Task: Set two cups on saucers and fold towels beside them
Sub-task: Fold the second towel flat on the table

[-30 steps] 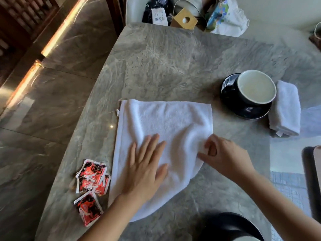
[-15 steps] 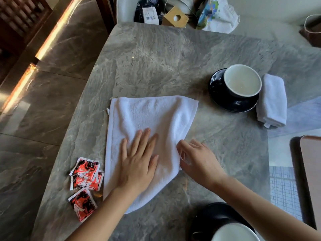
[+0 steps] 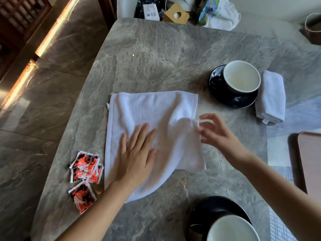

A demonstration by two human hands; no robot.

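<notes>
A white towel (image 3: 152, 112) lies spread on the grey marble table (image 3: 165, 54), its right part folded over toward the middle. My left hand (image 3: 137, 153) presses flat on the towel, fingers apart. My right hand (image 3: 215, 131) hovers at the towel's right folded edge, fingers spread, holding nothing. A dark cup (image 3: 241, 77) with a white inside stands on a black saucer (image 3: 238, 101) at the right, a folded white towel (image 3: 271, 98) beside it. A second cup (image 3: 232, 228) on a black saucer (image 3: 208, 207) sits at the near edge.
Three red sachets (image 3: 85, 176) lie left of the towel near the table's edge. Bags and a wooden tissue box (image 3: 176, 13) crowd the chair beyond the far edge. A brown tray (image 3: 311, 162) sits at the right. The floor drops away at left.
My right hand has carried the towel's right side over toward the middle and let go of it, its fingers now spread. My left hand stays pressed on the towel.
</notes>
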